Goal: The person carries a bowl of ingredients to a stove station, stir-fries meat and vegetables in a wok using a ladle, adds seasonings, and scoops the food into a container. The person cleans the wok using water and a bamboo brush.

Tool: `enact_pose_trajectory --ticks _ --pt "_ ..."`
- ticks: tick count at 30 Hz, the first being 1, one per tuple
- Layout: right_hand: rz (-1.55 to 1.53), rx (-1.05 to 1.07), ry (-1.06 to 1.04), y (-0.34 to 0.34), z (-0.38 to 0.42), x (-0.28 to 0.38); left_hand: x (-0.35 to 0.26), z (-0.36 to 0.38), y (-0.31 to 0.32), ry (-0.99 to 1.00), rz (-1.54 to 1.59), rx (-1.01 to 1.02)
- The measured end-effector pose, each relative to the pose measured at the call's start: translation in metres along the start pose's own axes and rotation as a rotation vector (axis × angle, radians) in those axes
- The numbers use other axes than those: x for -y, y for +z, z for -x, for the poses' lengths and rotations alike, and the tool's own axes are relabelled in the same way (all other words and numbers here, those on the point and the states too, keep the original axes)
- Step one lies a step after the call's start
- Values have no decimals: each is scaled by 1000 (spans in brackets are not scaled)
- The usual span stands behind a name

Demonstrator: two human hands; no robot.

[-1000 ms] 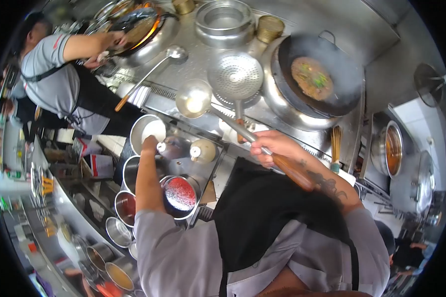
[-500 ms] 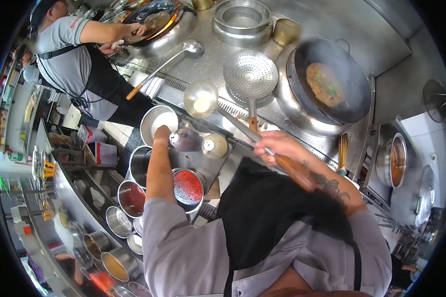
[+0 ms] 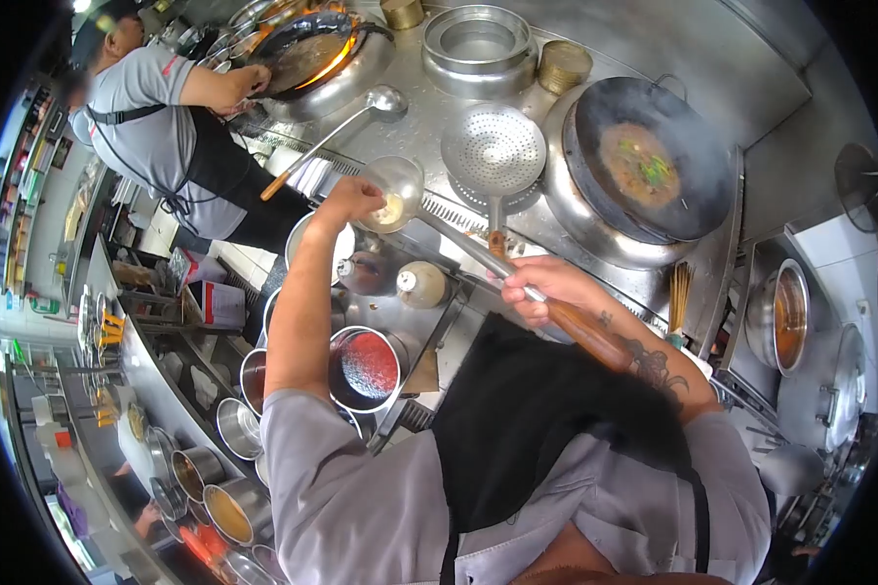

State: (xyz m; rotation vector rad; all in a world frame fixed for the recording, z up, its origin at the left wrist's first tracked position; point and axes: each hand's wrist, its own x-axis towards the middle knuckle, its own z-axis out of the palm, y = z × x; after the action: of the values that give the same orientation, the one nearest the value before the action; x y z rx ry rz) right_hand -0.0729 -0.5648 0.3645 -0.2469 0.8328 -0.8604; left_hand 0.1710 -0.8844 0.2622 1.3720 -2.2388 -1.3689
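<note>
My right hand point(image 3: 548, 289) is wrapped round the long handle of a ladle point(image 3: 405, 177), whose wooden end runs back along my forearm. A small pale, whitish heap lies in the ladle's bowl. Over the bowl's left rim is my left hand point(image 3: 353, 202), fingers pinched together; what they hold, if anything, is too small to make out. Below my left wrist stands a metal pot with white contents point(image 3: 344, 255), partly hidden by my arm. To the right, a steaming wok point(image 3: 698, 146) holds brownish food with green pieces.
A perforated strainer point(image 3: 495, 146) lies beyond the ladle. Two squeeze bottles, a dark one point(image 3: 366, 273) and a pale one point(image 3: 421, 285), stand near a pot of red sauce point(image 3: 366, 369). Another person point(image 3: 156, 107) works at a flaming wok point(image 3: 307, 60), with a second ladle point(image 3: 385, 102) nearby.
My left hand has risen from the white-filled pot to the ladle's bowl. My right hand still holds the ladle in nearly the same place. The food in the wok has shifted.
</note>
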Motion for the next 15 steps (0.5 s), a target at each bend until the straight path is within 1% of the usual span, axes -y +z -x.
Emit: enact_pose_trajectory --ticks 1,2,3,4,5,6,8,10,11,12,13,14,15 --pt "-56 6 -10 -5 6 1 -10 -4 3 93 -65 -33" --pt "-115 10 -22 -10 14 1 -20 -8 6 105 -70 -24" --pt "-206 74 -38 -19 22 0 -35 -11 8 215 -86 -80" --pt "-212 65 -54 -30 30 -1 -50 -13 12 325 -98 -135" --pt "-313 122 -85 -43 39 -2 -66 -16 19 391 -114 -181" --pt "-413 179 -117 -56 49 -2 -81 -17 27 407 -113 -165" --pt "-519 183 -180 -75 76 -2 -109 -17 48 507 24 -225" --pt "-469 65 -300 -93 109 -1 -121 -20 77 540 72 -183" --pt "-423 34 -363 -108 123 -3 -125 -22 96 492 115 -142" --pt "-318 -87 -446 -110 141 -2 -123 -23 116 443 156 -102" --pt "-217 -231 -509 -114 155 -1 -116 -25 145 466 220 -85" --pt "-115 -373 -565 -118 167 0 -111 -21 173 437 260 15" --pt "-120 -385 -579 -127 174 -1 -107 -14 201 405 298 111"
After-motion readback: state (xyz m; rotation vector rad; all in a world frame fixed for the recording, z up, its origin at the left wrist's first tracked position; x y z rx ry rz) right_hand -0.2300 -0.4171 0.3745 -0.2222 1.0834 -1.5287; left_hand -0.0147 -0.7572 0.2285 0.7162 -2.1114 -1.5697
